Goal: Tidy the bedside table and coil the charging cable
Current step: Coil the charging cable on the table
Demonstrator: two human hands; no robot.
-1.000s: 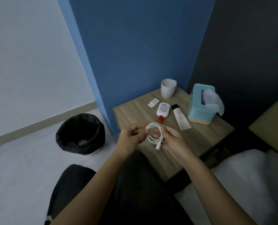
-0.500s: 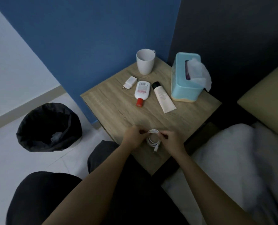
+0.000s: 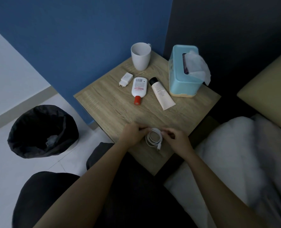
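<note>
Left hand (image 3: 133,134) and right hand (image 3: 175,139), grips apparently pinched on coiled cable (image 3: 153,139)

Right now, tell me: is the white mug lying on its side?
No, the white mug stands upright at the table's far corner, open mouth facing up.

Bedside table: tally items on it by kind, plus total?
Mug: 1
Charger plug: 1
Bottle, red cap: 1
Tube, black cap: 1
Tissue box: 1
Coiled cable: 1, held by left hand and right hand at the near edge of the table
Total: 6
</note>
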